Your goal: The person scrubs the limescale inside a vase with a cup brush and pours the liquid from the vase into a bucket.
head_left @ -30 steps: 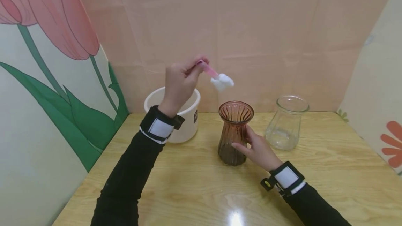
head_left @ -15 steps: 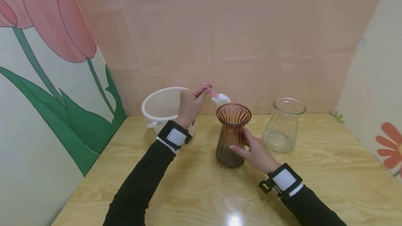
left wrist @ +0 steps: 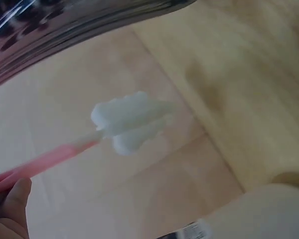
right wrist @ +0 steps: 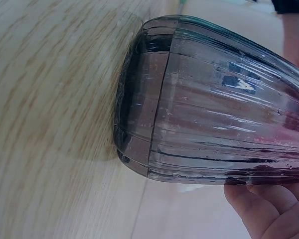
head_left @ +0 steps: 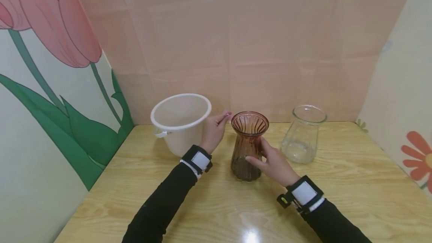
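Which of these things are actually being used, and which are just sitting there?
In use: brown vase, held by the right hand; pink-handled brush, gripped by the left hand beside the vase's mouth.

Just lying about: white bucket; clear glass vase.

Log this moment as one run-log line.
left hand: grips brush, beside vase rim | right hand: holds vase upright on table | bucket left | jar right

Amber ribbed vase (head_left: 249,144); white bucket (head_left: 180,122); pink-handled white brush (left wrist: 127,122); clear jar (head_left: 302,134).
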